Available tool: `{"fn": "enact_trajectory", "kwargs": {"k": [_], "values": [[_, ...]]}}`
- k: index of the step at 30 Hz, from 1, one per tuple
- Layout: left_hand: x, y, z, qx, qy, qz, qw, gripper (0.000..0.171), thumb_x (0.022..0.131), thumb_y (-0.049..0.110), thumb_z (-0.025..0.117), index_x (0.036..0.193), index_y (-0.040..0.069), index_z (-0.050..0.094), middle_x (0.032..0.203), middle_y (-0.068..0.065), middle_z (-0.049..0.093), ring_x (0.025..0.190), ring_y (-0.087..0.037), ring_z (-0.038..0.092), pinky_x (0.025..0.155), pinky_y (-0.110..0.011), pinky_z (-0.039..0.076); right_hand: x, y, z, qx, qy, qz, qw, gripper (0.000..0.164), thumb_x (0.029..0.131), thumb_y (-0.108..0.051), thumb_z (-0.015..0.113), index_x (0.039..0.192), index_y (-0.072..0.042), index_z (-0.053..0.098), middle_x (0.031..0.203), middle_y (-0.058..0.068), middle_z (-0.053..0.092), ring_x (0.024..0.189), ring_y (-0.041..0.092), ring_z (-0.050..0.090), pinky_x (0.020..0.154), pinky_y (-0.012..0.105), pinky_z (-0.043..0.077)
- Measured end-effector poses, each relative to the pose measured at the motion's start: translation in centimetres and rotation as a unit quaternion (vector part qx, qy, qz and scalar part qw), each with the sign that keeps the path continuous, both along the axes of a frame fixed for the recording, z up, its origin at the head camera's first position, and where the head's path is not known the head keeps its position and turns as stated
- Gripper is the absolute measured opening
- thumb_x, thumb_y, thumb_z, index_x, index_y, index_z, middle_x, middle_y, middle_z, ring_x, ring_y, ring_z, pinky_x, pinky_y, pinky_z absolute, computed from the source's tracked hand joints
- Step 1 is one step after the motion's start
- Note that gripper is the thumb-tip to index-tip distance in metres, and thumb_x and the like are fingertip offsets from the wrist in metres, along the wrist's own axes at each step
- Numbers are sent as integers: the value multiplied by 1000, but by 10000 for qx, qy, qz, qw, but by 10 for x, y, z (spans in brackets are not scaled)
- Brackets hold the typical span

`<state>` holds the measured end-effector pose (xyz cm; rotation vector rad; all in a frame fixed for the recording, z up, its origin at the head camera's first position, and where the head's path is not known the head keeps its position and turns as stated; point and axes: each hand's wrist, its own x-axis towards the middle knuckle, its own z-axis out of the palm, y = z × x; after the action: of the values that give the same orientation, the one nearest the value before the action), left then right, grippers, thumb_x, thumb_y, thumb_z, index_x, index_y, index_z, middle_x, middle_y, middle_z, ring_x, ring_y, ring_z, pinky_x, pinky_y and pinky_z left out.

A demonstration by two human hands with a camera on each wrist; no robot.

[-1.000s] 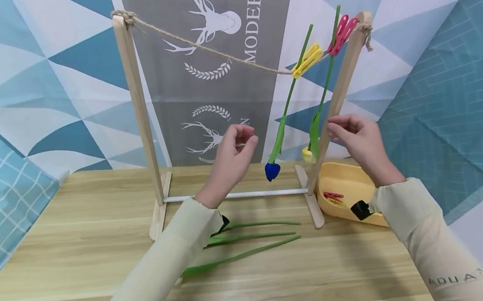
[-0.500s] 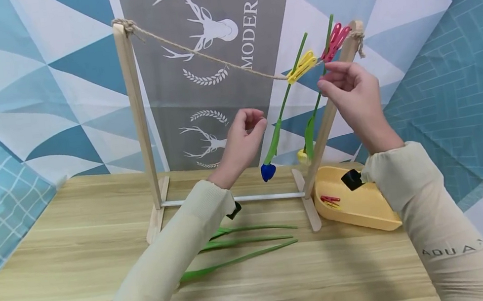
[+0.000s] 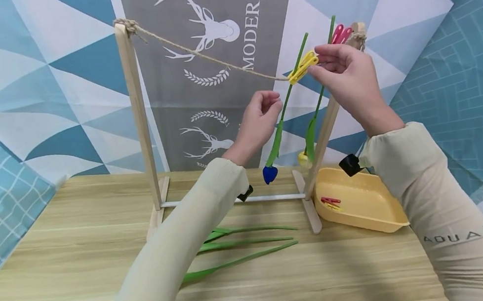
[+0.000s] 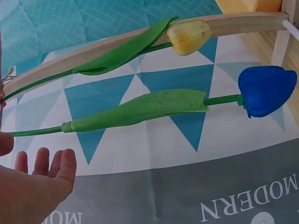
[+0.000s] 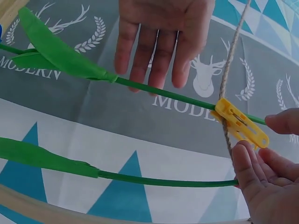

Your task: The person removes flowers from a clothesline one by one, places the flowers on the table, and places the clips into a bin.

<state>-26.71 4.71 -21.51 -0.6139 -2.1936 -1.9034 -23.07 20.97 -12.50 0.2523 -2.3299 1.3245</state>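
Observation:
A blue artificial tulip (image 4: 267,91) hangs head down from the rope (image 3: 208,56), its green stem clipped by a yellow clothespin (image 5: 240,121). My right hand (image 3: 349,73) is at that clothespin's handle end, thumb and fingers spread on either side of it. Close to the blue tulip's stem, my left hand (image 3: 260,118) has its fingers loosely bent and holds nothing. Beside the right post hangs a pale yellow tulip (image 4: 189,36), held by a pink clothespin (image 3: 341,34) that my right hand partly hides.
The rope runs between two wooden posts (image 3: 139,117) joined low down by a white rod (image 3: 273,197). Several green flower stems (image 3: 253,256) lie on the wooden table (image 3: 58,270), partly behind my left sleeve. A yellow tray (image 3: 364,211) by the right post holds red and yellow clothespins (image 3: 331,201).
My right hand has risen from beside the right post to the yellow clothespin. The left hand has moved up and right, toward the blue tulip's stem.

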Motion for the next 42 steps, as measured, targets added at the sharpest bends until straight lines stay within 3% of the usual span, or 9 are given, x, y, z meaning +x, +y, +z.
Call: {"fn": "enact_trajectory", "kwargs": {"k": [7, 11, 21, 25, 33, 42], "values": [[-4, 4, 2, -46, -40, -198, 9998, 28, 99, 22, 45, 124, 10, 47, 118, -5, 53, 106, -14, 49, 93, -24, 44, 2, -3, 9, 775, -328, -126, 9964, 55, 88, -29, 64, 138, -15, 46, 130, 6, 55, 103, 9, 55, 94, 20, 46], [-7, 7, 4, 64, -167, -510, 9985, 28, 101, 21, 40, 125, 9, 46, 120, -7, 54, 107, -16, 52, 91, -26, 44, 1, -5, 13, 1199, -566, -194, 9910, 55, 90, -31, 61, 140, -17, 44, 136, 7, 52, 106, 11, 54, 95, 22, 46], [-5, 23, 10, 756, -559, -973, 9908, 32, 102, 17, 31, 123, 0, 48, 114, -17, 59, 105, -26, 58, 95, -38, 46, -2, -4, 17, 970, -739, -215, 9923, 44, 88, -27, 63, 130, -13, 56, 113, 4, 62, 95, 8, 60, 92, 21, 48], [-3, 25, 12, 791, -582, -1036, 9898, 31, 102, 16, 31, 118, -1, 52, 107, -17, 59, 100, -25, 58, 89, -35, 47, -2, -3, 19, 807, -807, -232, 9932, 43, 87, -28, 64, 127, -13, 58, 108, 0, 62, 95, 9, 62, 92, 21, 48], [-2, 26, 13, 1029, -691, -1245, 9844, 31, 103, 16, 32, 113, -5, 53, 81, -3, 50, 77, -18, 53, 74, -25, 46, 1, -2, 20, 791, -825, -232, 9932, 40, 86, -25, 65, 123, -9, 61, 93, -9, 61, 85, 4, 61, 84, 16, 50], [1, 27, 13, 881, -546, -1333, 9856, 30, 103, 17, 33, 114, -7, 48, 78, -2, 41, 67, -13, 41, 65, -20, 40, 8, 0, 19, 887, -656, -351, 9933, 40, 85, -27, 67, 120, -9, 62, 93, -8, 62, 85, 4, 60, 77, 12, 48]]}}
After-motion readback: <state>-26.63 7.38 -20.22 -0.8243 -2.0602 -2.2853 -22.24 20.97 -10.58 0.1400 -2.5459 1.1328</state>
